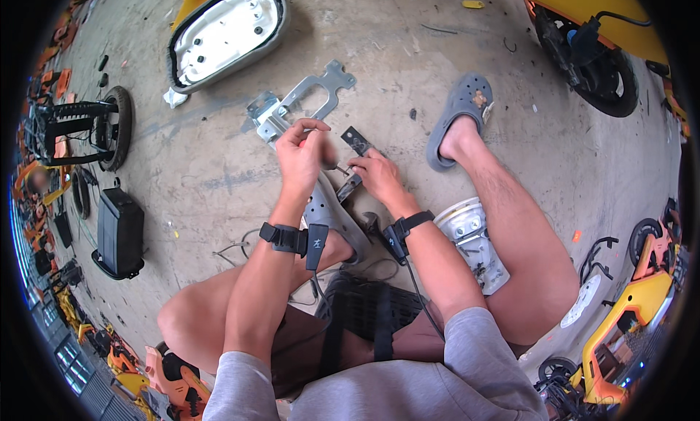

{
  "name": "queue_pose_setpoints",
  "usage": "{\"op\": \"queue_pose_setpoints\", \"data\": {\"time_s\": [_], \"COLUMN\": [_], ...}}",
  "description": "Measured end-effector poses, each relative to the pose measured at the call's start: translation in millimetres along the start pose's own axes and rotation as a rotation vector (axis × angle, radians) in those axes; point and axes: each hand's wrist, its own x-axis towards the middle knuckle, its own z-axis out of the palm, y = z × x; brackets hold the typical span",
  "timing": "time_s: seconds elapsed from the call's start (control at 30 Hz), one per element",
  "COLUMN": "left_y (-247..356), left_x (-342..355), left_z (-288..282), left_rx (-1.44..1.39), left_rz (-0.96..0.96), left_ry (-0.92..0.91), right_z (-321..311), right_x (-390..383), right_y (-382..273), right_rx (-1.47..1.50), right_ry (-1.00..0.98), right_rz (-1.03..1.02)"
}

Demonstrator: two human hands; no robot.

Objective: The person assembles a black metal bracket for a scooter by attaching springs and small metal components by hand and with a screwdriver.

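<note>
My left hand is closed around what looks like a screwdriver; its handle is blurred and its thin metal shaft points toward my right hand. With the fingers of my right hand I grip a flat black metal bracket that has a hole near its far end. The shaft tip meets the bracket close to my right fingertips, though the exact contact is too small to make out. Just beyond my left hand, a silver metal frame plate lies on the floor. Between my wrists rests a dark wrench-like tool.
A grey-rimmed seat shell lies upside down at the far left. Nearer left stand a black box and a fork with a wheel. A white part sits by my right leg. A yellow vehicle stands far right.
</note>
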Motion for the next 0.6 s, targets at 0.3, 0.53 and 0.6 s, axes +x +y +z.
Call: {"op": "queue_pose_setpoints", "data": {"time_s": [0.3,0.53,0.6], "left_y": [-2.9,1.1,-6.0], "left_x": [-2.2,-2.2,-1.0], "left_z": [4.0,13.8,13.6], "left_rx": [0.136,0.090,0.137], "left_rz": [0.078,-0.027,-0.044], "left_ry": [-0.047,-0.107,-0.139], "right_z": [-0.8,1.1,0.5], "right_x": [-2.2,-1.7,-1.3], "right_y": [0.9,4.5,4.7], "right_rx": [0.034,0.060,0.058], "right_ry": [-0.029,-0.049,-0.059], "right_rz": [0.005,0.021,0.020]}}
